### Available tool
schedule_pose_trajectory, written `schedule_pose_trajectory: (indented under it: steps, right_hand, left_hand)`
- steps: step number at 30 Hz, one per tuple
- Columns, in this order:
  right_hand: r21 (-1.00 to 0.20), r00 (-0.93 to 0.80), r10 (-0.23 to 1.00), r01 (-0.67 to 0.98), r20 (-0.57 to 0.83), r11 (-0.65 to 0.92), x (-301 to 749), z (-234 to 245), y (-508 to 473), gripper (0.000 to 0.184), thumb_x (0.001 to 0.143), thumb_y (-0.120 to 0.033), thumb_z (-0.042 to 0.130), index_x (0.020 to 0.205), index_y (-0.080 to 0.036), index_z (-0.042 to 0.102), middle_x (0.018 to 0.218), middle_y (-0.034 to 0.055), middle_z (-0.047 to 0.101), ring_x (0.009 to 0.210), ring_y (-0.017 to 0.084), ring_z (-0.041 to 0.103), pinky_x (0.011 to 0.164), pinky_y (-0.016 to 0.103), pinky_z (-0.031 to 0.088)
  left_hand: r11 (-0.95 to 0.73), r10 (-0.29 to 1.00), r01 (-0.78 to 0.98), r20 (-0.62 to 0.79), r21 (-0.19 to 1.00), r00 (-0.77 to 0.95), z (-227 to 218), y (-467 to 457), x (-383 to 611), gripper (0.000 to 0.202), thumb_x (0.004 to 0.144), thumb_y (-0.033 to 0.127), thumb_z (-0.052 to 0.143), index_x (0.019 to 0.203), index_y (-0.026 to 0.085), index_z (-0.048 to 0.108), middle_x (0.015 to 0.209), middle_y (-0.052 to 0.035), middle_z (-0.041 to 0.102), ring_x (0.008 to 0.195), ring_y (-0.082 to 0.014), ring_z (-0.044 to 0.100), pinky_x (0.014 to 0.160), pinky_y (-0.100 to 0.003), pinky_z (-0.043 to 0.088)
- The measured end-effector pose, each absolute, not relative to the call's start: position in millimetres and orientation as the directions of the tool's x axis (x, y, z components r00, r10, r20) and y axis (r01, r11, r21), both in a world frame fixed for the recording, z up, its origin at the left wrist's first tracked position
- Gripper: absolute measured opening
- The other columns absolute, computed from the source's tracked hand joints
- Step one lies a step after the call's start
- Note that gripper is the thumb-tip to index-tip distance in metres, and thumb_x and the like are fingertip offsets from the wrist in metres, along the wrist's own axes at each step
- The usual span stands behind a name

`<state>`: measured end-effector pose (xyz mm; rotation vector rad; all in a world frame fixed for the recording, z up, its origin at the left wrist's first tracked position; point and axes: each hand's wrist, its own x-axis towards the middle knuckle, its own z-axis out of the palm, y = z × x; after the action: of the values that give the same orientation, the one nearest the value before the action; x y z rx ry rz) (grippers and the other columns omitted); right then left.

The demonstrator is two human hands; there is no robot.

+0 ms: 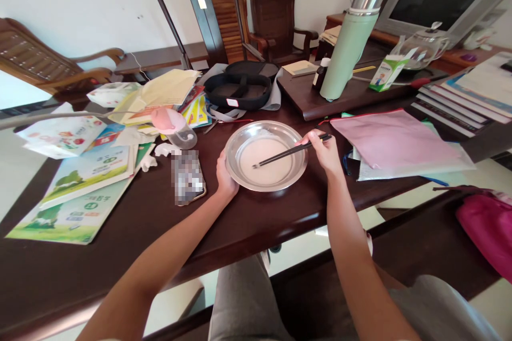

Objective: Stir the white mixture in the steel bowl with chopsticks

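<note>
A round metal plate (288,133) holding a pale, milky liquid sits on the dark wooden table (256,218) in front of me. My left hand (225,177) is closed on the plate's left rim. My right hand (325,151) grips a pair of dark chopsticks (286,154) at the plate's right side. Their tips reach down into the liquid near the plate's middle.
A phone (187,177) lies left of the plate, with a pink-lidded cup (176,127) and books (88,181) beyond. A black lunch box (240,88) sits behind. A pink folder (394,138), green flask (349,42) and stacked books (468,96) stand right.
</note>
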<state>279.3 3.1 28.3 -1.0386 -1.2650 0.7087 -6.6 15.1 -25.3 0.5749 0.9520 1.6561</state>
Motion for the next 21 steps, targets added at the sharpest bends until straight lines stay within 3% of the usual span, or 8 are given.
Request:
schedule_pose_trajectory:
  steps: [3,6,9,13,18,21]
  right_hand:
    - [-0.906,0.256,0.869,0.12,0.424,0.407,280.5,28.1,4.9,0.07,0.087,-0.097,0.079,0.069,-0.03,0.073,0.066,0.0022,0.08,0.073,0.03,0.085,0.085,0.047,0.073]
    - [-0.903,0.372,0.826,0.098,0.424,0.419,283.9,26.7,6.8,0.073,0.089,-0.097,0.076,0.062,-0.031,0.064,0.06,0.0015,0.076,0.073,0.03,0.086,0.085,0.048,0.073]
    - [-0.908,0.319,0.852,0.091,0.415,0.408,283.7,26.3,5.0,0.074,0.09,-0.096,0.076,0.061,-0.03,0.061,0.058,0.0011,0.074,0.072,0.03,0.086,0.084,0.047,0.073]
    - [-0.918,0.183,0.9,0.11,0.396,0.382,280.7,27.3,2.4,0.07,0.087,-0.096,0.08,0.069,-0.029,0.071,0.067,0.0021,0.081,0.076,0.031,0.087,0.084,0.048,0.073]
    - [-0.904,0.369,0.829,0.088,0.42,0.419,284.5,25.1,5.8,0.068,0.094,-0.09,0.078,0.065,-0.03,0.064,0.064,0.0021,0.077,0.081,0.031,0.088,0.088,0.049,0.073]
    - [-0.912,0.367,0.838,0.085,0.404,0.402,284.0,25.6,5.1,0.07,0.095,-0.09,0.075,0.062,-0.031,0.057,0.058,0.0015,0.072,0.079,0.032,0.088,0.086,0.048,0.074]
  left_hand:
    - [-0.08,0.948,-0.567,-0.114,0.82,-0.298,-24.6,14.8,-6.0,0.03,0.096,0.052,0.08,0.106,0.025,0.09,0.114,-0.0053,0.093,0.123,-0.0312,0.084,0.111,-0.042,0.066]
    - [-0.084,0.941,-0.557,-0.118,0.826,-0.317,-24.3,14.2,-6.4,0.027,0.095,0.05,0.08,0.104,0.026,0.09,0.113,-0.0044,0.093,0.12,-0.0307,0.084,0.11,-0.041,0.066]
    - [-0.092,0.941,-0.542,-0.105,0.836,-0.322,-24.4,14.1,-6.9,0.026,0.094,0.051,0.082,0.102,0.027,0.09,0.113,-0.0039,0.093,0.119,-0.031,0.084,0.109,-0.041,0.066]
    - [-0.089,0.95,-0.532,-0.089,0.842,-0.299,-26.3,15.0,-8.1,0.032,0.095,0.055,0.082,0.107,0.026,0.09,0.115,-0.0047,0.093,0.124,-0.0317,0.083,0.113,-0.042,0.065]
    - [-0.096,0.949,-0.518,-0.079,0.85,-0.306,-29.8,15.8,-9.9,0.034,0.093,0.058,0.082,0.106,0.027,0.088,0.113,-0.0043,0.092,0.122,-0.031,0.084,0.113,-0.042,0.064]
    - [-0.101,0.945,-0.51,-0.077,0.854,-0.317,-30.5,15.9,-9.9,0.035,0.093,0.059,0.082,0.106,0.027,0.088,0.113,-0.0044,0.092,0.121,-0.0308,0.084,0.112,-0.042,0.064]
